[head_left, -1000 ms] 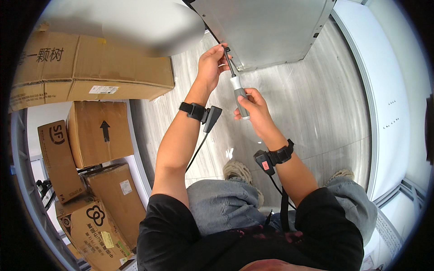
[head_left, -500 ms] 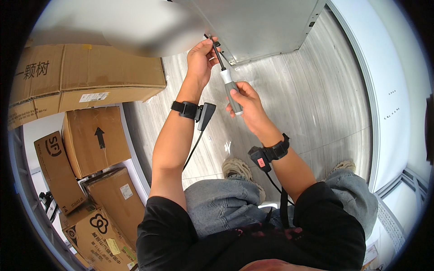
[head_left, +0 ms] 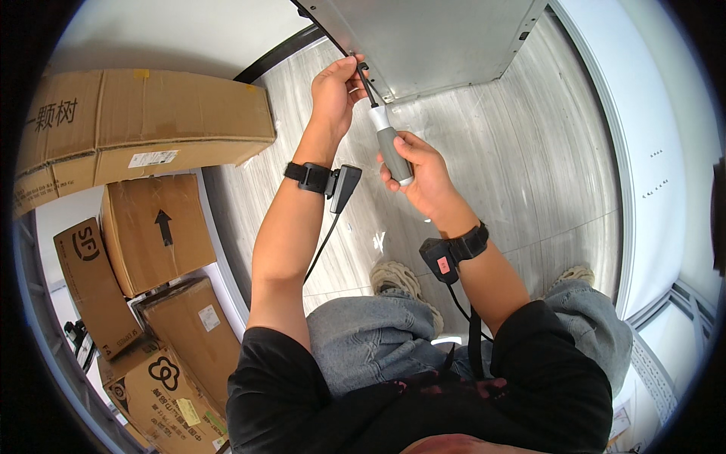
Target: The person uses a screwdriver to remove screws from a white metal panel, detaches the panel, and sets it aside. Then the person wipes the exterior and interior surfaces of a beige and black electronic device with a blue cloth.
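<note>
My right hand (head_left: 425, 175) is closed around the grey and white handle of a screwdriver (head_left: 393, 150). Its dark shaft points up and slightly left, toward the left edge of a grey metal panel (head_left: 446, 53). At that edge my left hand (head_left: 333, 92) has thumb and forefinger pinched together beside the shaft's far end. Whatever lies between those fingertips is too small and covered to make out. The other left fingers curl behind the shaft. A small black hook-like part shows near the tip, and whether the tip touches the panel I cannot tell.
Cardboard boxes (head_left: 178, 125) are piled on the left, several of them on a lower stack (head_left: 162, 227). Behind runs a white wall with a black skirting strip (head_left: 280, 54). A white frame (head_left: 605, 113) borders the grey wood-patterned floor (head_left: 529, 174) on the right. Black wrist devices carry cables.
A large blurred pale shape at the upper left is gone, baring the wall and black skirting. The screwdriver and its handle have shifted slightly up and right; my left hand stays by the panel edge.
</note>
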